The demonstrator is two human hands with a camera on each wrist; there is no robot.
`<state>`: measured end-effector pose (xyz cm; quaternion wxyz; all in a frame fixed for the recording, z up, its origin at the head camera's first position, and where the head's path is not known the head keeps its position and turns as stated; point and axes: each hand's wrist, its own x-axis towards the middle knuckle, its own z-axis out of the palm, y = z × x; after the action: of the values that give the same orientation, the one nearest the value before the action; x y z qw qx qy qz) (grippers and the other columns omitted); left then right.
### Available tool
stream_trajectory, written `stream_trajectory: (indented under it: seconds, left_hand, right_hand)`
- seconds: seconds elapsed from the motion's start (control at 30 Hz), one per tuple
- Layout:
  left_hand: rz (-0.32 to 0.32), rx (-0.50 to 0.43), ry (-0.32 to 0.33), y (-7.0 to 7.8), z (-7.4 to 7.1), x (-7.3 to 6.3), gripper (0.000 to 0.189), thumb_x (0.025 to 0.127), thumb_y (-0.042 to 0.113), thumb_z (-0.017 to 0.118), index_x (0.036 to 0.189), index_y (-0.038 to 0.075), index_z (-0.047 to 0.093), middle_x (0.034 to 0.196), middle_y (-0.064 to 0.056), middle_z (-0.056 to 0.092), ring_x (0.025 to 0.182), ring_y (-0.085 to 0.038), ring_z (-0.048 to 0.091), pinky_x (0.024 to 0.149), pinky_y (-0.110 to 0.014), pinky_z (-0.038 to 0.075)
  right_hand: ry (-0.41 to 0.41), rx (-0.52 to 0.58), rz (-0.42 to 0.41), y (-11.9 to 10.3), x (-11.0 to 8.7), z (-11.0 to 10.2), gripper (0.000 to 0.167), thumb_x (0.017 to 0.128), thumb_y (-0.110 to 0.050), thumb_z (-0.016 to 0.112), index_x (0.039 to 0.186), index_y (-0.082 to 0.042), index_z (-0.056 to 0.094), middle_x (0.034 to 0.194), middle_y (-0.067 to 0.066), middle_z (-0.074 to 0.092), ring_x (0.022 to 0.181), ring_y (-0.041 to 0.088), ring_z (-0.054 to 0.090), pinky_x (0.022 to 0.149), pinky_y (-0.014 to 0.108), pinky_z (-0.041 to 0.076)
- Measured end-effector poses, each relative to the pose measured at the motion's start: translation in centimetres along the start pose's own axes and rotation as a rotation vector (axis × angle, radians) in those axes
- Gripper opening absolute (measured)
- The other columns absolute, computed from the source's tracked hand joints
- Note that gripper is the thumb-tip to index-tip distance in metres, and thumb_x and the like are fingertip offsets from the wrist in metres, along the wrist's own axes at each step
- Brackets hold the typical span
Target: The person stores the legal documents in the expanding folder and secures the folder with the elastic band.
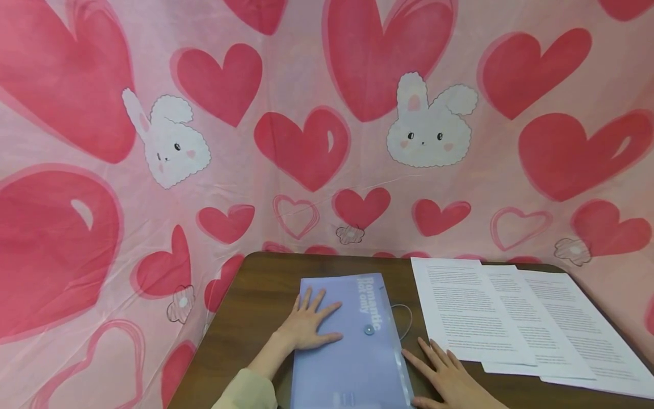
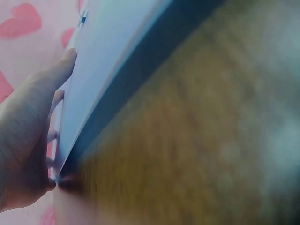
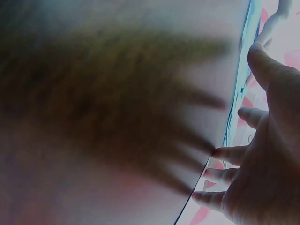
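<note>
A lavender plastic document folder (image 1: 352, 358) lies on the table, with white lettering, a round button clasp (image 1: 369, 329) and a loop of elastic cord (image 1: 409, 321) at its right side. My left hand (image 1: 306, 326) rests on the folder's upper left part, fingers spread. In the left wrist view the left thumb (image 2: 63, 70) lies over the folder's edge. Beside the folder's right edge is my right hand (image 1: 447, 380), its fingers spread and its fingertips down at the tabletop. The right wrist view shows those fingers apart, holding nothing, with the folder's edge beyond the thumb (image 3: 265, 65).
Several overlapping printed sheets (image 1: 470, 318) lie on the right of the table, just beyond my right hand. The dark wooden table (image 1: 245, 318) has rounded far corners. Behind it hangs a pink cloth (image 1: 301, 68) with hearts and rabbits.
</note>
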<state>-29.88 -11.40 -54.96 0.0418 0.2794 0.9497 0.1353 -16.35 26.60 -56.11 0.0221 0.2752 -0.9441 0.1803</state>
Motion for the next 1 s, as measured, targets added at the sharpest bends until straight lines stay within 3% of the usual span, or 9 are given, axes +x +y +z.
stream_trajectory:
  seconds: [0.1,0.33,0.6,0.8,1.0]
  left_hand:
    - [0.003,0.003,-0.006,0.3,0.0,0.1,0.082,0.1,0.076,0.059,0.17,0.036,0.042,0.183,-0.018,0.025,0.169,-0.055,0.011,0.134,-0.075,0.016]
    - [0.018,0.011,-0.008,0.7,0.3,0.3,0.081,0.1,0.075,0.059,0.169,0.037,0.042,0.183,-0.018,0.025,0.169,-0.054,0.012,0.134,-0.074,0.017]
    - [0.014,0.007,-0.011,0.9,0.0,0.2,0.08,0.101,0.074,0.059,0.169,0.036,0.043,0.182,-0.019,0.026,0.168,-0.057,0.012,0.133,-0.076,0.016]
    - [-0.006,0.019,0.015,1.6,-0.3,0.8,0.074,0.104,0.07,0.057,0.167,0.032,0.048,0.18,-0.022,0.031,0.166,-0.06,0.017,0.132,-0.078,0.016]
    - [0.0,-0.006,0.034,3.1,-0.3,2.6,0.069,0.108,0.066,0.053,0.167,0.03,0.047,0.18,-0.022,0.03,0.167,-0.058,0.018,0.131,-0.079,0.018]
  right_hand:
    - [0.003,-0.015,-0.007,0.1,-0.1,0.2,0.081,0.094,-0.063,0.077,0.163,-0.026,0.053,0.162,0.033,0.049,0.142,0.065,0.049,0.096,0.087,0.046]
    - [0.078,-0.12,-0.038,0.7,-0.5,1.3,0.082,0.094,-0.071,0.073,0.162,-0.031,0.053,0.161,0.025,0.051,0.141,0.047,0.044,0.096,0.08,0.052]
    - [0.096,-0.119,-0.057,1.1,-0.6,1.9,0.082,0.095,-0.072,0.07,0.164,-0.032,0.051,0.163,0.024,0.049,0.151,0.036,0.032,0.095,0.082,0.051]
    - [0.1,-0.128,-0.054,0.9,-0.5,1.7,0.083,0.094,-0.072,0.071,0.163,-0.03,0.053,0.161,0.024,0.05,0.145,0.043,0.04,0.095,0.081,0.052]
    - [0.103,-0.136,-0.049,0.6,-0.5,1.2,0.083,0.093,-0.07,0.074,0.162,-0.028,0.055,0.162,0.025,0.052,0.146,0.042,0.039,0.096,0.079,0.052]
